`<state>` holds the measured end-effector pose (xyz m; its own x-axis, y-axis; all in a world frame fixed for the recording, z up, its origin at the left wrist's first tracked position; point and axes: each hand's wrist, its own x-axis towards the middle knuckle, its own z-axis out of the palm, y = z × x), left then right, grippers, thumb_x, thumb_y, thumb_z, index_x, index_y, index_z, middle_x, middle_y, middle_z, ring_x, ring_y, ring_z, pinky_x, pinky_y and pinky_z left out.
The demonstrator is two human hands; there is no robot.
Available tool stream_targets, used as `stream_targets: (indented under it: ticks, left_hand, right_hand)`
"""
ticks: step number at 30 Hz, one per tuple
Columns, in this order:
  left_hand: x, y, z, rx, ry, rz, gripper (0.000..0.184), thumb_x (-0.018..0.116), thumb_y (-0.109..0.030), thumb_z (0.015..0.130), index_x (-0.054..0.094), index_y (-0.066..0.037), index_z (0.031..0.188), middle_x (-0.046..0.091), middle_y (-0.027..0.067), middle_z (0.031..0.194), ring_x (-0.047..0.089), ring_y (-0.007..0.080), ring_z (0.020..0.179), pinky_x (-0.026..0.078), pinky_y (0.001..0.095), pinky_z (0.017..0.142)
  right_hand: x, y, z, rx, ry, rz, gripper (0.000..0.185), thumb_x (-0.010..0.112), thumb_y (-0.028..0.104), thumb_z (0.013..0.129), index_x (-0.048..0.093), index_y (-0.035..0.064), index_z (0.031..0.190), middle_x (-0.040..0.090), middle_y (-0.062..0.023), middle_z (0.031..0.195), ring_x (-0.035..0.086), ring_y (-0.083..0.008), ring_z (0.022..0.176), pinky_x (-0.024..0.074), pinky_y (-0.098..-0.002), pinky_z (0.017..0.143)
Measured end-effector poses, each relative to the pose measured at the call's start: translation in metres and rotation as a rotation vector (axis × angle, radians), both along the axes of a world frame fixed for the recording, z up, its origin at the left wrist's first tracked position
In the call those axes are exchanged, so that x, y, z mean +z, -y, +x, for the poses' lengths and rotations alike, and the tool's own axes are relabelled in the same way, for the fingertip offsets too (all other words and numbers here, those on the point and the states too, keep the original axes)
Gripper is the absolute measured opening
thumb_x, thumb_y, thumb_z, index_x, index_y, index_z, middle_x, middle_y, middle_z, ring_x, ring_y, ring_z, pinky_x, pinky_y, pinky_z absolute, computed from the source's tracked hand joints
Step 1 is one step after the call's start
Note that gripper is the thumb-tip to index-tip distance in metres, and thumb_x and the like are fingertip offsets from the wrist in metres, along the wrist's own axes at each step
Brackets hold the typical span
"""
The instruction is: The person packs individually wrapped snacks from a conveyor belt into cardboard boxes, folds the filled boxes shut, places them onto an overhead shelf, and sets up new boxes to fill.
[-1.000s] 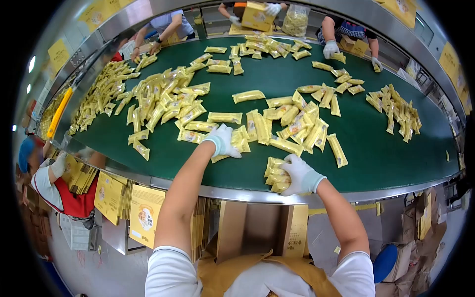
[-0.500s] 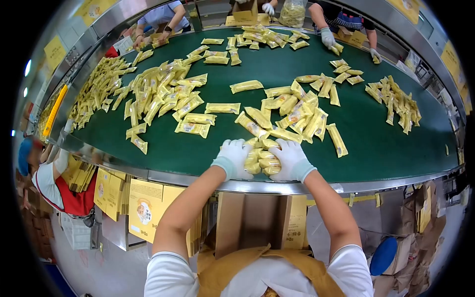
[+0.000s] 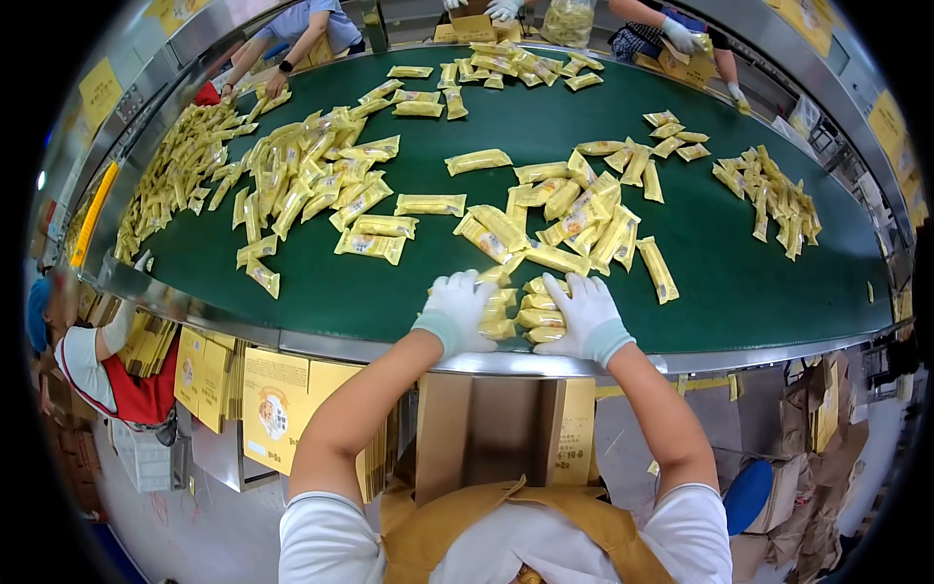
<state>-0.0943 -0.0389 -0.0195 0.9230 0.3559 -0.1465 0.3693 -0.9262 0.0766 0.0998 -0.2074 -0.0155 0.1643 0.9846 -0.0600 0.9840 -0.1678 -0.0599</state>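
At the near edge of the green belt, my left hand (image 3: pixel 459 310) in a white glove curls round a small row of yellow wrapped snack packets (image 3: pixel 499 313). My gloved right hand (image 3: pixel 587 318) grips another row of yellow packets (image 3: pixel 541 313). A narrow gap separates the two rows, and both lie between my palms. Just beyond my fingers is a loose pile of the same packets (image 3: pixel 584 214). Below the belt edge, in front of my apron, stands an open cardboard box (image 3: pixel 443 438); no packets show inside.
The green belt (image 3: pixel 389 316) carries more packet heaps, at the left (image 3: pixel 302 165) and the right (image 3: pixel 773 200). A metal rail (image 3: pixel 341 348) runs along its near edge. Folded yellow cartons (image 3: pixel 277 404) stand at lower left. Co-workers work across the belt and at left.
The packets between my hands have parted into two rows, with my right hand shifted slightly right. Across the belt at right, a co-worker's glove has lifted packets off the belt.
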Motion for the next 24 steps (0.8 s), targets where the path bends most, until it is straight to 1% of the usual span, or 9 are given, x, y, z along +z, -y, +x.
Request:
stream_targets:
  ticks: [2,5,8,11,15,18,20,22,24]
  left_hand:
    - [0.006,0.001,-0.010,0.092,-0.017,0.011,0.111,0.079,-0.060,0.066,0.033,-0.006,0.151,0.053,0.0170,0.130,0.050,0.0329,0.126,0.039,0.0444,0.103]
    - [0.002,0.001,-0.014,0.127,-0.033,0.060,0.123,0.078,-0.060,0.068,0.016,-0.003,0.158,0.053,0.0154,0.130,0.052,0.0295,0.121,0.040,0.0430,0.098]
    - [0.002,-0.004,-0.008,0.172,-0.081,0.013,0.127,0.077,-0.062,0.068,0.013,-0.001,0.159,0.054,0.0151,0.130,0.053,0.0286,0.120,0.041,0.0418,0.098]
    - [0.004,-0.010,-0.016,0.154,-0.021,-0.058,0.127,0.080,-0.059,0.067,0.014,0.001,0.158,0.053,0.0160,0.130,0.052,0.0311,0.121,0.042,0.0442,0.100]
    - [0.008,-0.019,-0.057,0.259,0.474,-0.358,0.130,0.087,-0.046,0.064,0.011,0.004,0.157,0.048,0.0226,0.138,0.048,0.0383,0.127,0.038,0.0464,0.109]
    - [0.016,-0.008,-0.094,0.237,0.794,-0.484,0.135,0.090,-0.038,0.060,0.007,0.004,0.158,0.040,0.0282,0.146,0.043,0.0417,0.133,0.033,0.0457,0.115]
    - [0.037,0.013,-0.101,0.177,0.963,-0.863,0.136,0.090,-0.020,0.057,0.002,0.001,0.159,0.043,0.0209,0.145,0.049,0.0317,0.128,0.042,0.0426,0.109]
    - [0.053,0.032,-0.106,0.124,0.962,-1.293,0.139,0.090,-0.011,0.056,-0.002,-0.002,0.160,0.046,0.0152,0.144,0.052,0.0243,0.122,0.046,0.0386,0.104]
    - [0.059,0.053,-0.098,0.160,0.961,-1.360,0.090,0.075,-0.034,0.075,0.025,-0.007,0.145,0.055,0.0090,0.121,0.058,0.0190,0.103,0.050,0.0338,0.089]
  right_hand:
    - [-0.003,0.005,-0.002,-0.022,0.023,-0.008,0.117,0.080,0.066,0.062,0.035,0.0066,0.152,0.047,-0.0266,0.140,0.045,-0.0411,0.131,0.0304,-0.0467,0.114]
    - [-0.020,0.010,0.004,0.070,0.123,0.175,0.114,0.078,0.067,0.064,0.035,0.0076,0.152,0.052,-0.0204,0.127,0.050,-0.0364,0.123,0.0348,-0.0456,0.108]
    - [-0.018,0.003,0.010,0.017,-0.067,0.054,0.115,0.079,0.064,0.064,0.034,0.0060,0.152,0.054,-0.0199,0.127,0.052,-0.0351,0.122,0.0378,-0.0438,0.105]
    - [-0.003,-0.006,0.004,-0.112,-0.109,-0.059,0.114,0.080,0.061,0.064,0.034,0.0042,0.152,0.057,-0.0194,0.123,0.055,-0.0340,0.118,0.0410,-0.0425,0.102]
    - [0.032,0.027,-0.015,-0.166,-0.349,0.241,0.115,0.084,0.055,0.063,0.034,-0.0034,0.150,0.059,-0.0211,0.118,0.058,-0.0356,0.108,0.0457,-0.0435,0.095]
    - [0.087,0.063,-0.047,0.034,-0.325,0.395,0.115,0.086,0.052,0.059,0.037,-0.0069,0.146,0.059,-0.0205,0.112,0.059,-0.0362,0.101,0.0468,-0.0443,0.091]
    - [0.125,0.075,-0.080,0.171,-0.238,0.224,0.104,0.083,0.052,0.063,0.043,-0.0049,0.141,0.060,-0.0172,0.103,0.060,-0.0338,0.096,0.0448,-0.0445,0.090]
    - [0.122,0.079,-0.117,0.267,-0.028,-0.029,0.096,0.081,0.051,0.066,0.046,-0.0027,0.139,0.061,-0.0141,0.100,0.061,-0.0305,0.094,0.0433,-0.0437,0.090]
    - [0.084,0.074,-0.149,0.353,0.109,-0.243,0.090,0.080,0.049,0.068,0.049,0.0000,0.136,0.062,-0.0118,0.101,0.062,-0.0283,0.096,0.0430,-0.0424,0.089]
